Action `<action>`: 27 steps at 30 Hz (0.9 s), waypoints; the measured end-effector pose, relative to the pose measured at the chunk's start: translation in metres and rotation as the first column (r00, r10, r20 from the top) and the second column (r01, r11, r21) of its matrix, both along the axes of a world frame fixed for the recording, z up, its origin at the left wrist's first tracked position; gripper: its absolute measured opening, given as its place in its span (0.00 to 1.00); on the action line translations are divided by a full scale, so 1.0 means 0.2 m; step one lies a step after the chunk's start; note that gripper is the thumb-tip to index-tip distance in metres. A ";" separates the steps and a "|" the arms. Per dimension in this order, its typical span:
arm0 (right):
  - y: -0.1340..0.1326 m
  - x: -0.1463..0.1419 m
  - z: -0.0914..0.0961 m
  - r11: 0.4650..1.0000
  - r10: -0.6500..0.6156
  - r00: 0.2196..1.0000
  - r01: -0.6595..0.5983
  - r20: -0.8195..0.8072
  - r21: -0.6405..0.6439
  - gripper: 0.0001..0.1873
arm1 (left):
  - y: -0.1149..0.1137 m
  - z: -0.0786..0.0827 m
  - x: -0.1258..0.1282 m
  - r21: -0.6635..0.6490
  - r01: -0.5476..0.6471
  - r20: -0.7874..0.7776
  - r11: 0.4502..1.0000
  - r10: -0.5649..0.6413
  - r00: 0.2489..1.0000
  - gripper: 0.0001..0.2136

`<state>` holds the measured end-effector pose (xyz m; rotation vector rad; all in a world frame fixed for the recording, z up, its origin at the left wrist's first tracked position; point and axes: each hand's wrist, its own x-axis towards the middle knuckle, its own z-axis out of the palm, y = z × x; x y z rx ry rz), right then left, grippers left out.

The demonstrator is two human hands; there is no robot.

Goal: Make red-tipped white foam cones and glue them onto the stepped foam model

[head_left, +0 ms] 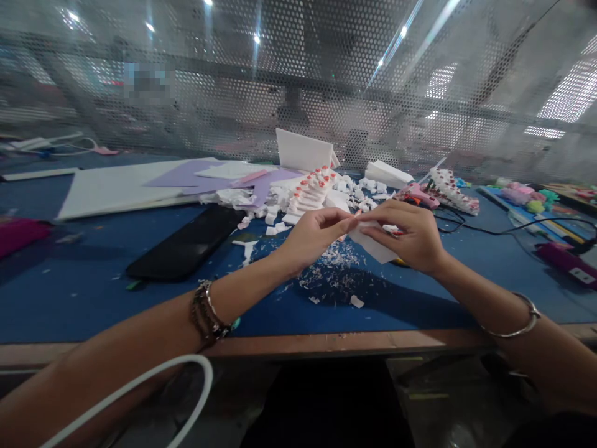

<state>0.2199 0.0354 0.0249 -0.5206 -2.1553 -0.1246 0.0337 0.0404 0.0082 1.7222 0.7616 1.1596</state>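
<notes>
My left hand (313, 238) and my right hand (408, 233) meet fingertip to fingertip above the blue table (261, 305). The right fingers are closed on a small white sheet (375, 246) that hangs down below them. Thumb and fingers of my left hand are pinched together at the same spot; a tiny pale orange piece shows there, mostly hidden by the fingertips. White shavings (338, 261) lie scattered on the table under both hands. Just behind the hands stands a stepped white foam piece (310, 191) with red-tipped ends.
A black phone-shaped slab (189, 244) lies to the left. White foam boards (112, 183) and purple sheets (186, 174) are behind it. Foam scraps (354, 190) pile up at the back. Pink hot-glue gun-like tool (422, 194), black cable (508, 229) and purple object (564, 261) are at right.
</notes>
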 end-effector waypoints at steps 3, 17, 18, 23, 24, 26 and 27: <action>0.00 0.00 0.00 0.998 -0.015 1.000 0.015 0.001 0.058 0.08 | 0.00 0.00 0.00 -0.014 0.022 -0.014 1.000 -0.022 1.000 0.11; 0.01 0.00 -0.01 0.997 -0.076 0.997 0.076 0.007 -0.008 0.05 | 0.00 0.00 0.01 0.184 -0.027 -0.130 0.983 0.051 0.990 0.11; 0.01 -0.01 -0.01 0.995 -0.082 0.997 0.081 -0.014 -0.064 0.06 | 0.00 0.00 0.01 0.229 -0.037 -0.144 0.973 0.071 0.987 0.10; 0.00 -0.02 -0.02 0.963 -0.105 0.989 0.076 -0.101 -0.259 0.08 | -0.03 0.02 0.00 0.453 -0.056 -0.222 0.890 0.173 0.960 0.08; 0.00 -0.03 -0.02 0.957 -0.111 0.986 0.073 -0.123 -0.282 0.08 | -0.03 0.02 0.00 0.497 -0.051 -0.229 0.866 0.188 0.955 0.08; 0.00 -0.03 -0.02 0.947 -0.121 0.979 0.065 -0.163 -0.315 0.09 | -0.04 0.03 -0.01 0.559 -0.050 -0.228 0.827 0.212 0.950 0.07; 0.00 -0.03 -0.03 0.943 -0.123 0.976 0.060 -0.177 -0.326 0.08 | -0.04 0.03 -0.01 0.572 -0.060 -0.223 0.818 0.225 0.948 0.07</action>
